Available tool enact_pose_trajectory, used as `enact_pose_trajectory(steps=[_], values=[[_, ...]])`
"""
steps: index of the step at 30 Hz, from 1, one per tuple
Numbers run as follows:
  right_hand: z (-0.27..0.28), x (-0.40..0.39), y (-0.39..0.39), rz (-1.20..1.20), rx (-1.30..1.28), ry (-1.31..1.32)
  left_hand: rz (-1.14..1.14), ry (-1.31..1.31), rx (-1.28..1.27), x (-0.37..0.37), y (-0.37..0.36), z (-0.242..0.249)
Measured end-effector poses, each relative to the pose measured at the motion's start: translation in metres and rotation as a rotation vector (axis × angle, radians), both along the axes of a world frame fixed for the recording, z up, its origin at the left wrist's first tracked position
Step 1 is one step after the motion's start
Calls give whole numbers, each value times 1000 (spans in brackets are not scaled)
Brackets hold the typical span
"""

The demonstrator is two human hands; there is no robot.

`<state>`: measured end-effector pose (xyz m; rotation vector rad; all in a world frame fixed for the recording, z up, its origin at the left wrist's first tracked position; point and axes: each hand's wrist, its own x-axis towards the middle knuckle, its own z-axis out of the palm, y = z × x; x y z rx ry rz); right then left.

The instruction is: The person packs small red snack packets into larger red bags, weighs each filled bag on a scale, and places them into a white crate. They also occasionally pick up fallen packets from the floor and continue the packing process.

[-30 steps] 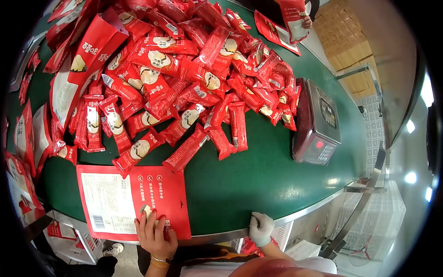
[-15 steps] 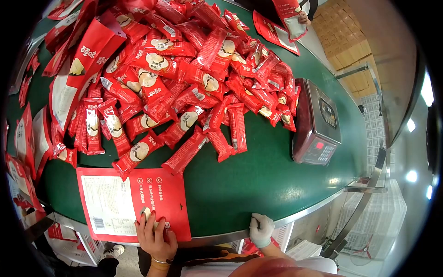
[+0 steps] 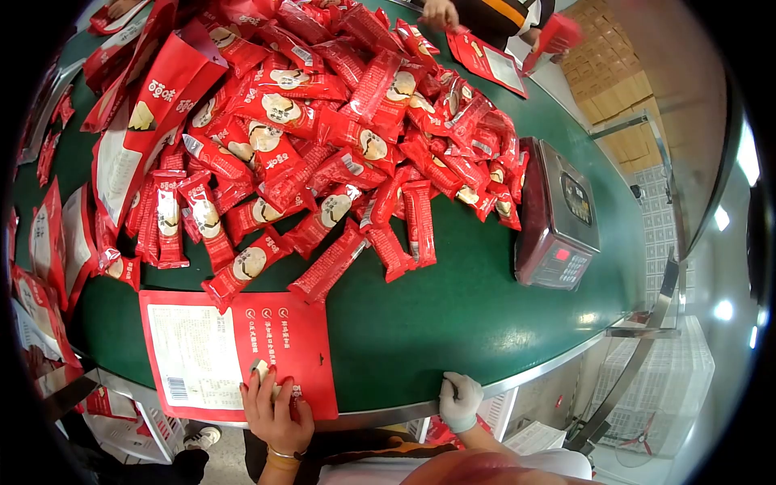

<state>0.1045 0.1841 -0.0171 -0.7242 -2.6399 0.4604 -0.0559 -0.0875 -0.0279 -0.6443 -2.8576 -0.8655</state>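
Observation:
My left hand (image 3: 279, 412), bare with red nails, lies with fingers stretched flat on the lower edge of a red and white snack pouch (image 3: 295, 335). The pouch is flat on the green table, printed back with a barcode facing up. My right hand (image 3: 459, 400), in a white glove, rests at the table's front edge with its fingers loosely curled in; I see nothing in it. Just beyond the pouch, small red wrapped snack packets (image 3: 246, 263) form a big pile, and one overlaps the pouch's top edge.
A digital scale (image 3: 558, 214) stands on the right of the green table (image 3: 453, 323). Larger red pouches (image 3: 162, 97) stand and lean at the left. Across the table, a co-worker's hand (image 3: 440, 14) is beside another flat pouch (image 3: 489, 63). White crates (image 3: 145, 432) sit below the front edge.
My hands stay in place, apart from a slight shift of the whole view. Across the table, the co-worker's pouch has moved right and is blurred, and another hand has come into view.

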Motion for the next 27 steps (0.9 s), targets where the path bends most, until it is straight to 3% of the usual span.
enact_pose_trajectory(steps=[16, 23, 27], values=[[7, -2, 1, -14, -1, 31, 0, 71, -4, 2, 7, -1], [0, 11, 2, -55, -52, -6, -102, 199, 38, 1, 19, 7], [-4, 16, 2, -48, -16, 137, -122, 233, 40, 4, 17, -3]])
